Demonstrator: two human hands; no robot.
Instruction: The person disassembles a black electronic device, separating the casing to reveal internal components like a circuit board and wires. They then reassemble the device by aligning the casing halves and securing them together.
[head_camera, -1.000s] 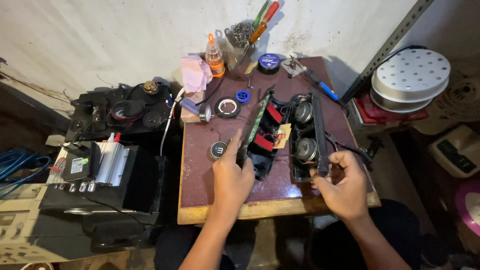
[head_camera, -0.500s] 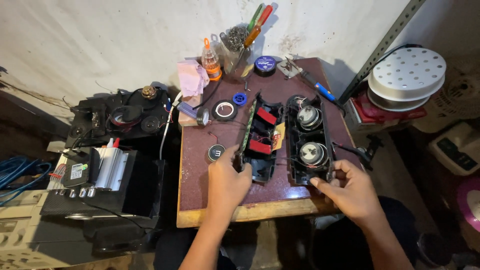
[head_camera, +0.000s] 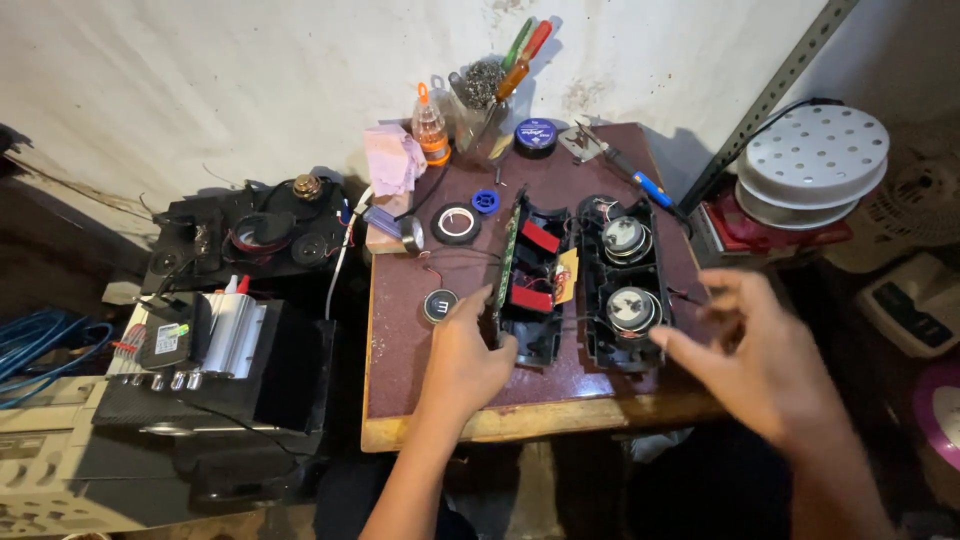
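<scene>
Two black speaker-case halves lie open side by side on the maroon table (head_camera: 400, 340): my left hand (head_camera: 462, 358) is curled on the near edge of the rear shell (head_camera: 530, 280), with its green circuit board (head_camera: 508, 262), while my right hand (head_camera: 755, 365), fingers spread and empty, hovers just right of the driver half (head_camera: 625, 285). To handle this well I judge the shell must stay pinned and tilted gently, since thin wires (head_camera: 565, 320) bridge both halves. Tape roll (head_camera: 456, 223), round black cap (head_camera: 440, 305) and soldering iron (head_camera: 610, 158) crowd the margins.
</scene>
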